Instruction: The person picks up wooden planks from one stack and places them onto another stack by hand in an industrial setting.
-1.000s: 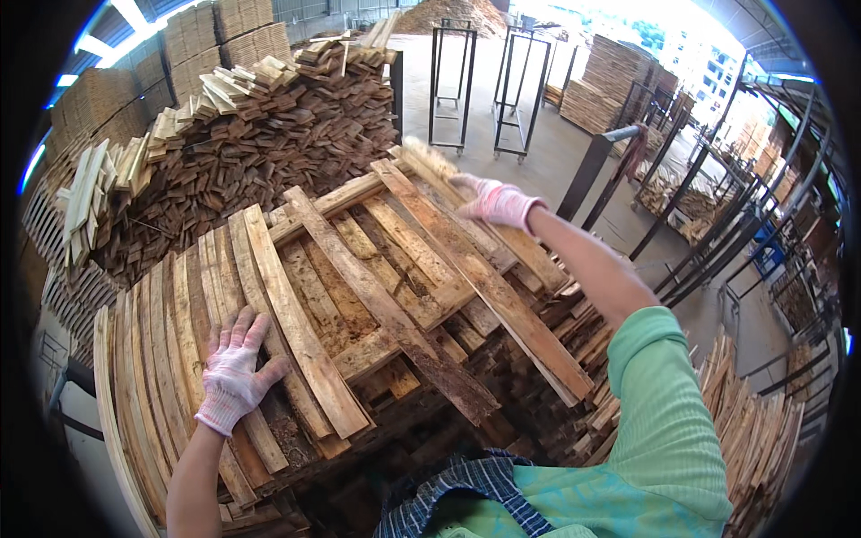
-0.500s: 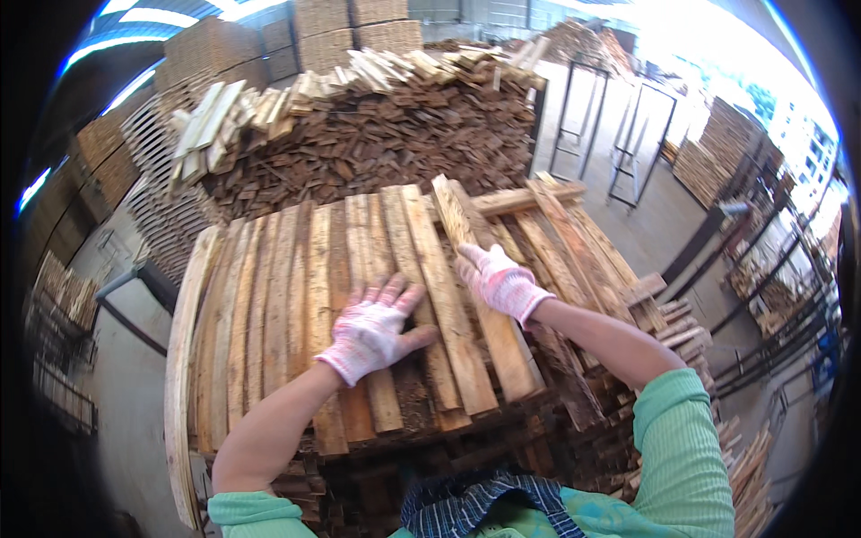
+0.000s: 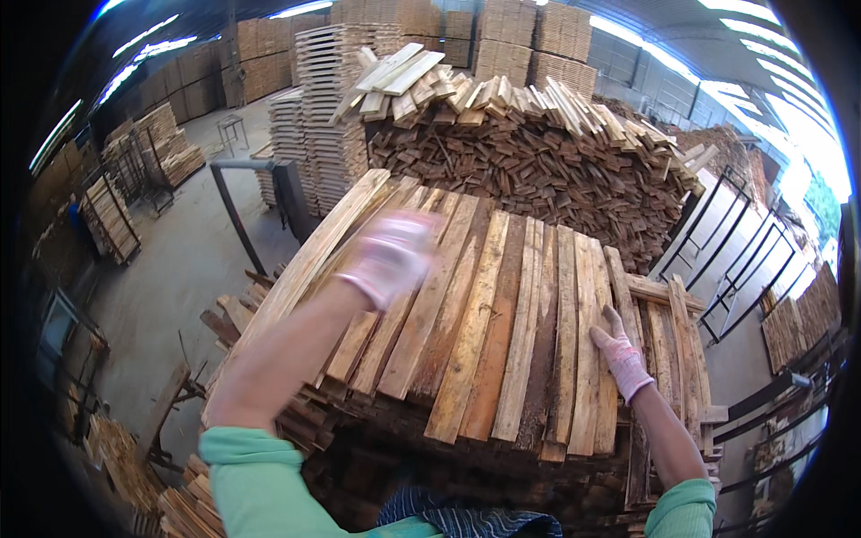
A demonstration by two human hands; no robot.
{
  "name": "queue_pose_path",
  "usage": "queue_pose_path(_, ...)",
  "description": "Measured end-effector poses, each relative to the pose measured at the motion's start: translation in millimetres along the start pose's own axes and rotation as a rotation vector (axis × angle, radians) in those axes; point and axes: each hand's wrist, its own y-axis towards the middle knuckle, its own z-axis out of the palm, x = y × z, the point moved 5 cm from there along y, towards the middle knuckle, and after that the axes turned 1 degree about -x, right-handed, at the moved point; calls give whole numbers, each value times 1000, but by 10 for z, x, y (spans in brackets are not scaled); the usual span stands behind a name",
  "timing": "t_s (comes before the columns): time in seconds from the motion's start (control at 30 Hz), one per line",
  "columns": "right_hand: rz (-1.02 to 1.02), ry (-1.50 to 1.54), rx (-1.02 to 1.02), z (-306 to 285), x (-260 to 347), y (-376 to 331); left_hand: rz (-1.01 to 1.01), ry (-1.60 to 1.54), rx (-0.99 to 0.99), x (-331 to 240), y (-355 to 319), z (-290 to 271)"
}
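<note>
A layer of long wooden slats [image 3: 484,323] lies side by side on top of a tall stack in front of me. My left hand [image 3: 390,255], in a pink-and-white work glove, is blurred over the left slats with its fingers spread; it holds nothing that I can see. My right hand [image 3: 619,354], gloved the same way, rests flat on the slats near the right edge of the layer. Both forearms are bare below green sleeves.
A big heap of dark and pale slats [image 3: 529,152] rises behind the stack. Tall neat stacks [image 3: 332,99] stand at the back left. Metal frames [image 3: 735,260] stand on the right, a dark post [image 3: 238,215] on the left, and smaller piles [image 3: 112,215] on the concrete floor.
The view has swung left. My left hand has moved up and leftward across the slats, now blurred. My right hand has shifted to the right edge of the layer.
</note>
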Motion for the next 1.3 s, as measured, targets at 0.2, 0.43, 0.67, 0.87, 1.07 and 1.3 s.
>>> queue_pose_path(0.2, -52, -516, -135, 52, 251, 50, -736, 510, 320, 1501, -594, -405)
queue_pose_path(0.43, 37, -1080, -363, -417, 530, -328, -606, 411, 318, 1647, -616, -364)
queue_pose_path(0.67, 64, -580, -111, -695, -241, -279, -502, 284, 297, 1940, -551, -296)
queue_pose_path(0.87, -144, -83, -112, -749, 633, -428, -548, 260, 178, 1432, -458, -623)
queue_pose_path(1.07, -65, 664, 184, 281, 1399, -179, -606, -991, 85, 522, -59, -261)
queue_pose_path(1.3, -106, 370, 489, 1795, 1690, -165, -868, -1250, -74, 259, -214, 1079)
